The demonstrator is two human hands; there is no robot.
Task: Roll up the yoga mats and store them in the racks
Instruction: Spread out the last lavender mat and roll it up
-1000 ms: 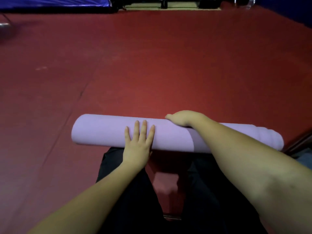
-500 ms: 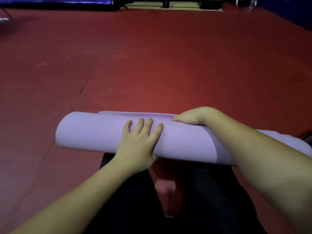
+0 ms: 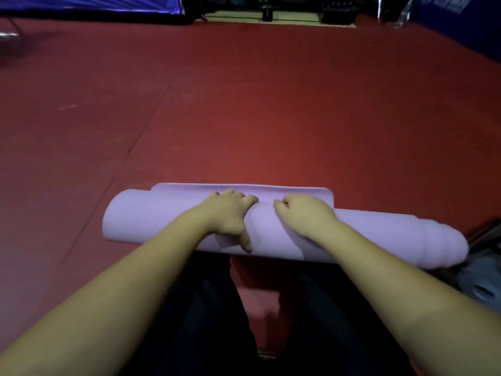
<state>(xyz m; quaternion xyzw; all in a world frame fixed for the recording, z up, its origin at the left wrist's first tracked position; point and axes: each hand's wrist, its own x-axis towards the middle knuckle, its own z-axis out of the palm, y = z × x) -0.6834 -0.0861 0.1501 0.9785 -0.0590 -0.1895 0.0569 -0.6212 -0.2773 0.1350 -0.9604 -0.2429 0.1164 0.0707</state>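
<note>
Lilac mat's (image 3: pixel 168 221) flap now looser, both hands (image 3: pixel 267 215) atop.

We see a red floor (image 3: pixel 271 104) filling the view, a blue tarp (image 3: pixel 89 2) at eleven o'clock, a blue wall (image 3: pixel 461 20) at one o'clock, and dark trousers (image 3: pixel 203 321) at six o'clock.

A rolled yoga mat (image 3: pixel 366 234) lies crosswise on the floor (image 3: pixel 244 104), just beyond the person's knees. The left hand (image 3: pixel 227 213) and right hand (image 3: pixel 303 213) rest side by side on its middle. A loose flap (image 3: pixel 298 192) lies along the far side. Near the roll's right end sits something, possibly a bag (image 3: pixel 485 278).
</note>
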